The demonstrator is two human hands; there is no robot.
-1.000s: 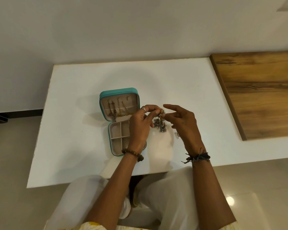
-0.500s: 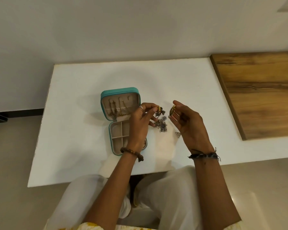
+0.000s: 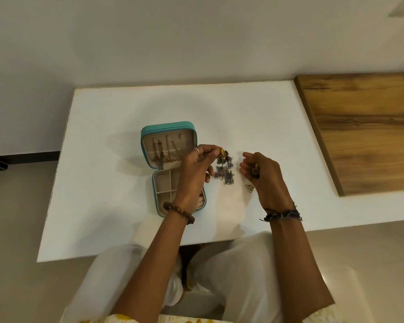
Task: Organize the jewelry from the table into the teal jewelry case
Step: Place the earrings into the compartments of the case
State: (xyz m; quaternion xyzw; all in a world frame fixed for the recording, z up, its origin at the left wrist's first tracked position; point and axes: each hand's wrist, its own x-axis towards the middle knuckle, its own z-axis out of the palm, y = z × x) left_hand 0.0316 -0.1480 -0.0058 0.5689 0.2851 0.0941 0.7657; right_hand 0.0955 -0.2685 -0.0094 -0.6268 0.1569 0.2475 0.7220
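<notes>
The left hand [image 3: 194,169] pinches a gold earring [image 3: 223,153] between thumb and fingertips, held just right of the teal case [image 3: 168,127] and above the table [image 3: 117,187]. The right hand [image 3: 264,176] is curled loosely around a second gold earring [image 3: 255,171], which rests against the inner fingers; the outer fingers are half open, so the hold is a cradle rather than a firm clench. A second ago both hands met over one cluster right of the case; half a second ago they had begun to part; now they stand well apart, each with one piece. Judgement: a tangled or paired set has been separated, so each earring can now be stowed singly. Directly below the left fingertips, right of the case, lies a heap of blue-grey jewelry [image 3: 224,172] on the table; whether the pinched earring touches it cannot be told. Farther right of the case, just beside the right hand's heel, lies a small triangular piece [image 3: 250,188]. The case stands open, lid upright with chains [image 3: 160,155] hung inside, its divided tray partly covered by the left wrist. Judgement: the task is partway done, with at least four items outside the case.
</notes>
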